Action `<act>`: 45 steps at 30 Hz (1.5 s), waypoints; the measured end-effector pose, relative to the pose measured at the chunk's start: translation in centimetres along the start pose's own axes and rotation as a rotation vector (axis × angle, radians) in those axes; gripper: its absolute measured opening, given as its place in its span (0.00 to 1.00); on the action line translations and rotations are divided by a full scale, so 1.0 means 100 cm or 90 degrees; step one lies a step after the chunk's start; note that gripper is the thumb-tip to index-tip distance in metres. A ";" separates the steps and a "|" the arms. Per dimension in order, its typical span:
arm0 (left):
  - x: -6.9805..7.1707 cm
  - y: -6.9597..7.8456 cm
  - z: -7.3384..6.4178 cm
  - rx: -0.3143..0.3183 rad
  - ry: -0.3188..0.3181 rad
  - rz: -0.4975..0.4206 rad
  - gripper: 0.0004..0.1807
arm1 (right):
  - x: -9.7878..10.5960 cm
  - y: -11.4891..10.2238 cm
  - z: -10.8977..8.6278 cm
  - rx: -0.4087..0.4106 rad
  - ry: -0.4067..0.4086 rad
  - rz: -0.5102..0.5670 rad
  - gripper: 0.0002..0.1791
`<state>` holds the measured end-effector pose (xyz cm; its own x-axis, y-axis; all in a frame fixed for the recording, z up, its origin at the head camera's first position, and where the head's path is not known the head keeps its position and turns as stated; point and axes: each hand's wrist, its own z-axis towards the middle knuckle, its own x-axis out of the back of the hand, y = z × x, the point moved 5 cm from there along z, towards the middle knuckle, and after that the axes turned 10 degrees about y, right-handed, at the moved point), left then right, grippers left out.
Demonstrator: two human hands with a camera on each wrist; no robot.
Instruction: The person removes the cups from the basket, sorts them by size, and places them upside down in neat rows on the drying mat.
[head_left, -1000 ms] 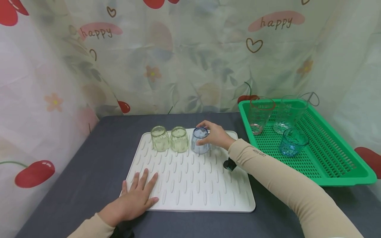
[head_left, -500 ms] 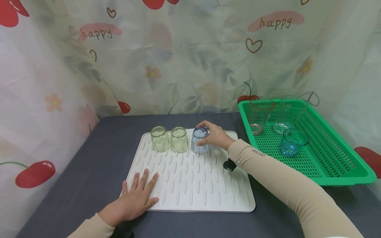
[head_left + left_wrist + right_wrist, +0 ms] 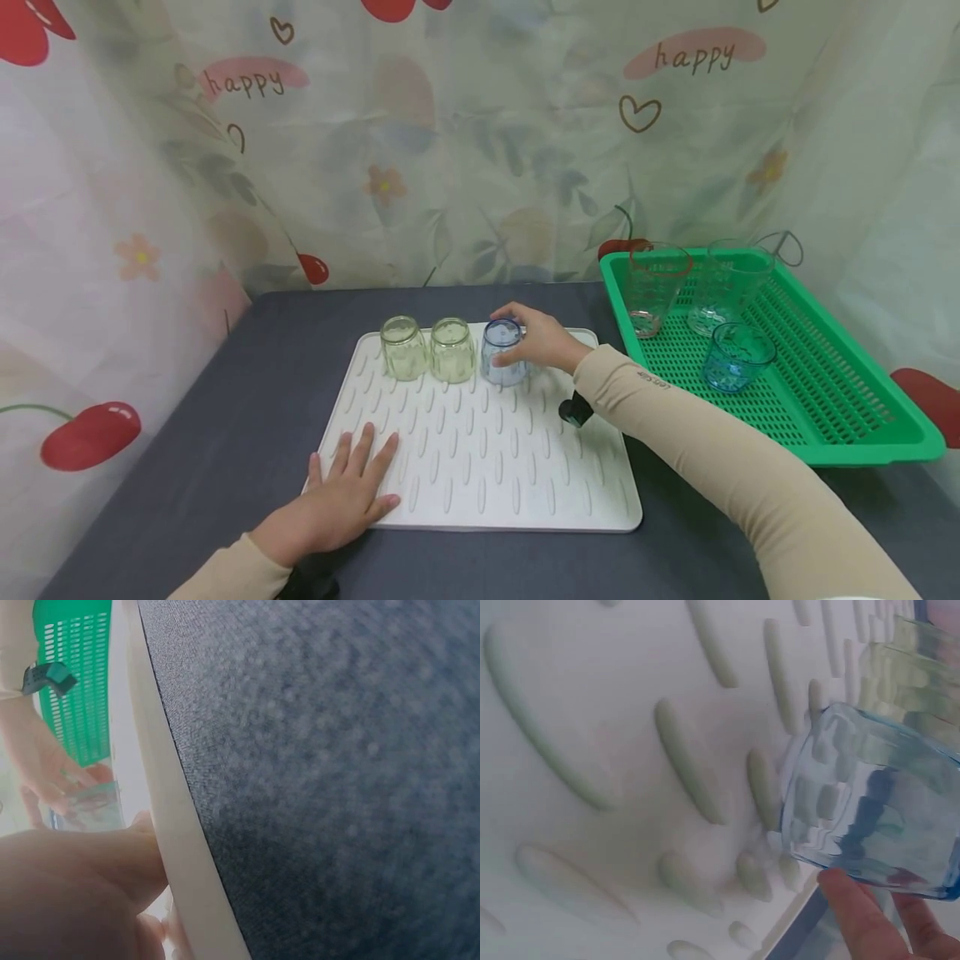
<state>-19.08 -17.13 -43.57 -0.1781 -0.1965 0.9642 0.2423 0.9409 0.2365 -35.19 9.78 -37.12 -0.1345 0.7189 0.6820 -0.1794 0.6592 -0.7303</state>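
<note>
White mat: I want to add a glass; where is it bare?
Bare: the mat between left hand and right edge, and between that hand and the green glasses. Crowded: its far edge, with those glasses, the blue glass and the right hand.

R hand (image 3: pixel 874 926) touching blu glass (image 3: pixel 885 810) | wht ridged mat (image 3: pixel 637 772)

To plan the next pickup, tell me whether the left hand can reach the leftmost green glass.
Probably yes: the left hand rests on the white mat, holding nothing, and no object stands between it and the leftmost green glass.
</note>
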 end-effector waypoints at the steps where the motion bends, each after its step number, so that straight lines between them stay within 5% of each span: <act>1: 0.000 0.000 0.000 0.000 0.000 0.000 0.43 | 0.000 -0.001 -0.001 0.002 -0.005 -0.001 0.40; 12: 0.000 0.000 0.000 0.002 0.002 -0.005 0.43 | 0.033 -0.018 -0.005 0.014 -0.017 0.007 0.37; 19: -0.002 -0.002 0.001 0.002 -0.002 -0.007 0.42 | 0.081 -0.036 -0.018 0.026 -0.016 0.076 0.34; 25: -0.003 -0.003 0.001 0.003 -0.002 -0.004 0.42 | 0.125 -0.038 -0.037 0.049 0.039 0.069 0.33; 35: -0.002 -0.003 0.001 0.008 -0.008 -0.001 0.43 | 0.181 -0.004 -0.076 0.041 0.109 0.053 0.33; 45: 0.000 -0.001 -0.001 0.006 -0.007 -0.015 0.42 | 0.219 0.054 -0.103 -0.007 0.167 -0.013 0.31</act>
<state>-19.05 -17.22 -43.55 -0.1943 -0.2159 0.9569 0.2291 0.9385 0.2583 -29.02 31.35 -26.52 0.1274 0.7368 0.6640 -0.1682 0.6758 -0.7176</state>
